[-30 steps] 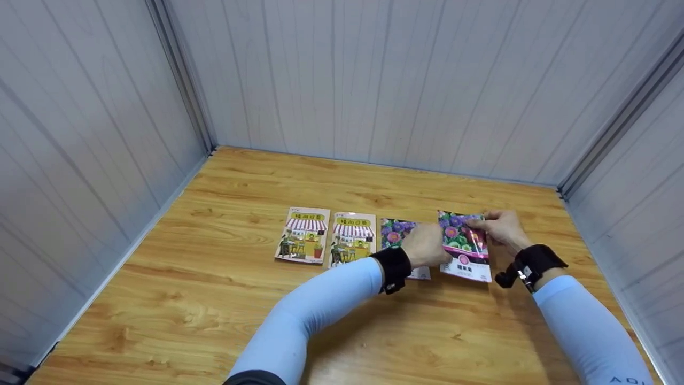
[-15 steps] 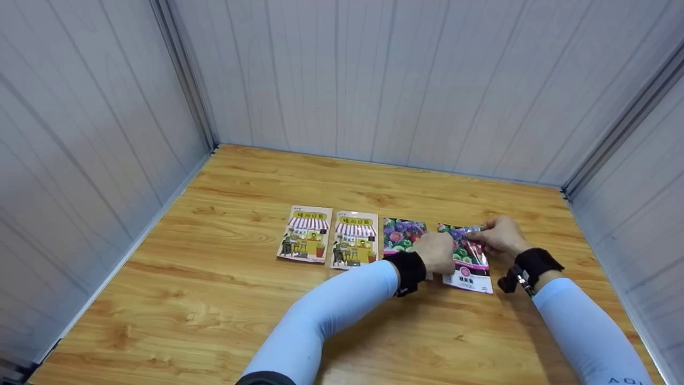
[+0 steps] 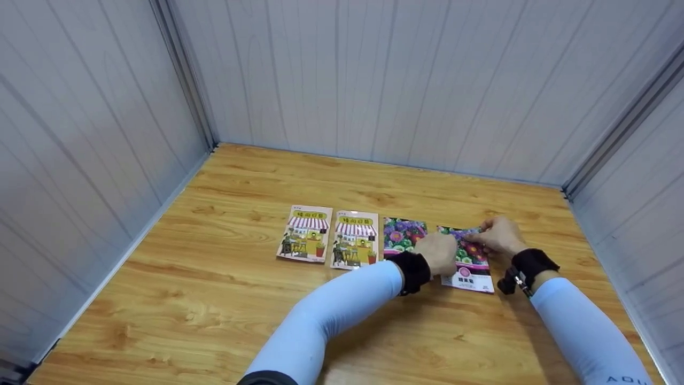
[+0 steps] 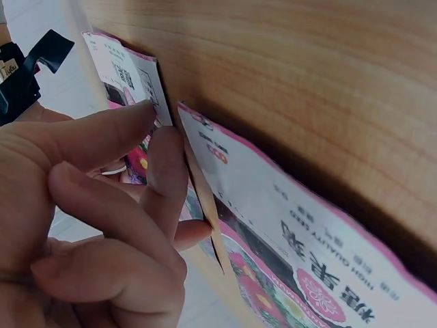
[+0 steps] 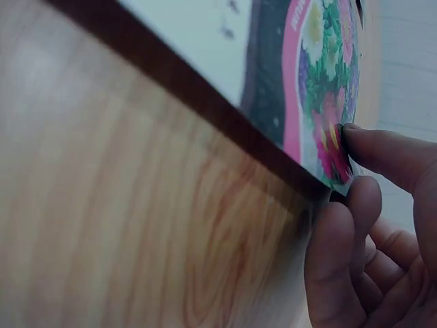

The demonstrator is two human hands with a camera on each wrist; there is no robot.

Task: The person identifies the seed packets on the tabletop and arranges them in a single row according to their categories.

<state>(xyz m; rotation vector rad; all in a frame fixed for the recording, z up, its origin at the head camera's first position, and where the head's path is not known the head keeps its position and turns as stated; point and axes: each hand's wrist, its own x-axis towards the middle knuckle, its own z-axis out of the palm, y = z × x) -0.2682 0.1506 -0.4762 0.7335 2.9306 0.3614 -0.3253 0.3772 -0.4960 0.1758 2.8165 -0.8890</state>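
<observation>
Four-colour flower pictures cover the rightmost seed packet (image 3: 471,267), which has a white lower end with dark lettering. My left hand (image 3: 439,253) pinches its left edge between thumb and forefinger. At its upper right edge, my right hand (image 3: 501,237) pinches it too; the right wrist view has the thumb (image 5: 389,154) on the printed face and fingers at the underside. A matching flower seed packet (image 3: 404,235) lies just left, partly hidden beneath my left hand and wrist. In the left wrist view this neighbouring packet (image 4: 293,232) lies close beside my fingers.
Two pale seed packets with striped awnings, one outermost (image 3: 304,234) and one inner (image 3: 355,240), continue the row leftward. All rest on a wood-grain table (image 3: 214,310). Pale panelled walls (image 3: 363,80) enclose the table's back and sides.
The rightmost packet has come down and slightly toward me, into line with the others, with both hands holding it. Over the last half second it has barely shifted.
</observation>
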